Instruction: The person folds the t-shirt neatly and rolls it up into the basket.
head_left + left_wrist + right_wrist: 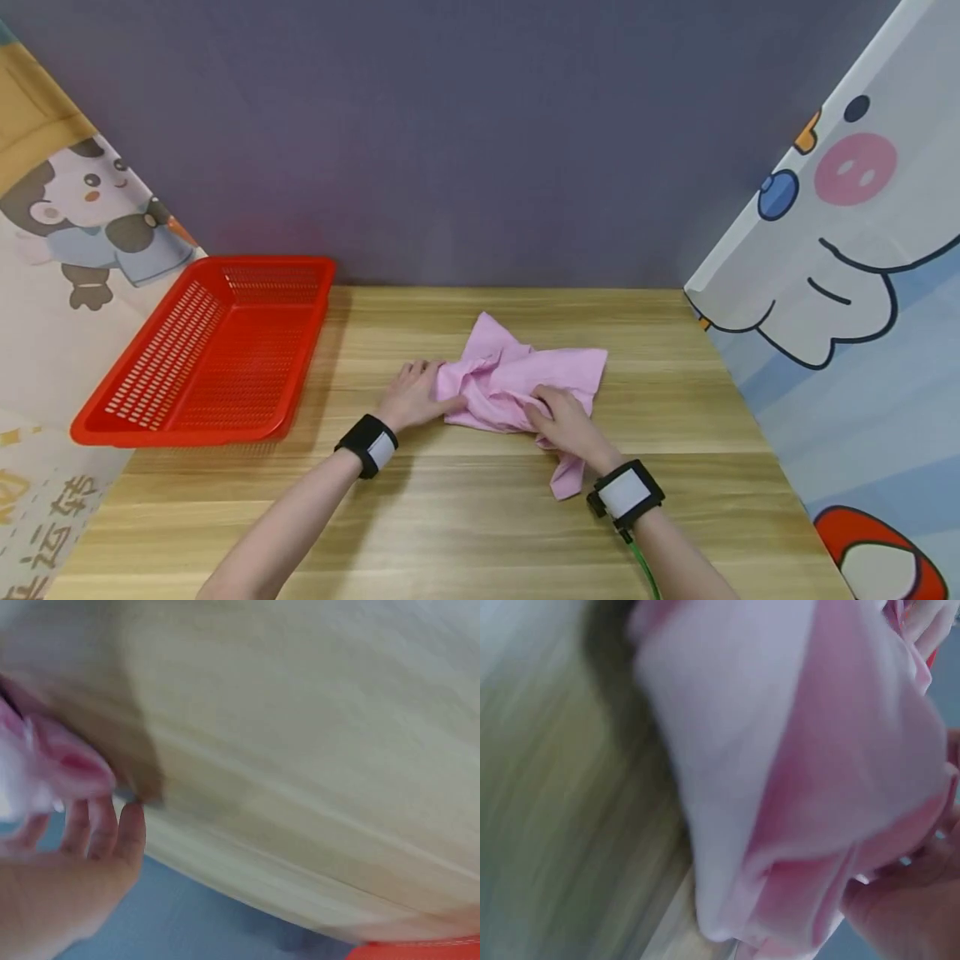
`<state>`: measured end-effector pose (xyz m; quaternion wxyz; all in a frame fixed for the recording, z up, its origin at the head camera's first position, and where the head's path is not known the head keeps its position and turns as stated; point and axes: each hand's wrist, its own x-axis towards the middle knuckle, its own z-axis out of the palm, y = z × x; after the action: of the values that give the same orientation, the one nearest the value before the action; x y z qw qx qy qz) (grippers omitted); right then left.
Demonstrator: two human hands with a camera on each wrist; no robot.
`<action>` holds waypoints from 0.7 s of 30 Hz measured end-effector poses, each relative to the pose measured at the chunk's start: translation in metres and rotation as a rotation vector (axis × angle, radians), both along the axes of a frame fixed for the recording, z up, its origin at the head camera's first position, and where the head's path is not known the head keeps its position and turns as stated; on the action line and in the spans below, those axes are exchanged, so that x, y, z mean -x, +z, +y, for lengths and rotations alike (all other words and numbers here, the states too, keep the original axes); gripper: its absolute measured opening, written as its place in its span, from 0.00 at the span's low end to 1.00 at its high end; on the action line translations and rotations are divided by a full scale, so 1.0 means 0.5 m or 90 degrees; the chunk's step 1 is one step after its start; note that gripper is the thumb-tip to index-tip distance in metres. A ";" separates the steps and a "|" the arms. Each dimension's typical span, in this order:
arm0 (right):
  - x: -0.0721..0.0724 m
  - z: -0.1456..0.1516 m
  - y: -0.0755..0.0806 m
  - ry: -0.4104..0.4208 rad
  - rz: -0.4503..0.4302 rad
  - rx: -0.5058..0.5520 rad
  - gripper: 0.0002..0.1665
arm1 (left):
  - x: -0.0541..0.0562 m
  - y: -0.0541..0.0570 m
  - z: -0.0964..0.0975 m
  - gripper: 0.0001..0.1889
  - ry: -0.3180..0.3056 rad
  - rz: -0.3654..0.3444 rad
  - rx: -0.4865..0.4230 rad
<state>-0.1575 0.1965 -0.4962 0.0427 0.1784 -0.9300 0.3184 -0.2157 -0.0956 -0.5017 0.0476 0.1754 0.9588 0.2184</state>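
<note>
Okay, pink cloth (517,371) lies crumpled around the middle of the bench (465,508), one corner pointing at the far edge, one flap trailing toward the near edge. Right hand (566,421) pinches a fold on the near side between thumb and fingers; left hand (412,398) is at the cloth's left side, fingers bent, slightly apart, can't tell if they pinch. Step in hand looks like handling the bunched fabric: best to grip near two neighbouring corners, draw them gently apart, avoid catching several layers. Fabric looks thin, soft, limp, matte, loosely folded; likely drapes and slips easily. Basket (180,437) at the far left corner: red, plastic-looking, rectangular, slotted walls, flat rim. Bench top wood-grained.
</note>
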 end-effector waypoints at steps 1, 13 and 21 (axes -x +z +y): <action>0.000 -0.006 -0.001 0.010 0.003 0.011 0.06 | 0.002 -0.003 0.000 0.40 0.009 0.011 -0.004; 0.011 0.054 0.053 -0.179 -0.022 0.242 0.13 | 0.023 0.051 -0.070 0.16 0.229 -0.065 -0.292; 0.008 0.163 0.101 -0.420 -0.073 0.385 0.28 | 0.045 0.122 -0.147 0.15 0.472 -0.098 -0.607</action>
<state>-0.1613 0.2783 -0.4456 0.1403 -0.1658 -0.8032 0.5548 -0.2382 -0.1689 -0.4407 -0.0459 -0.1845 0.7465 0.6377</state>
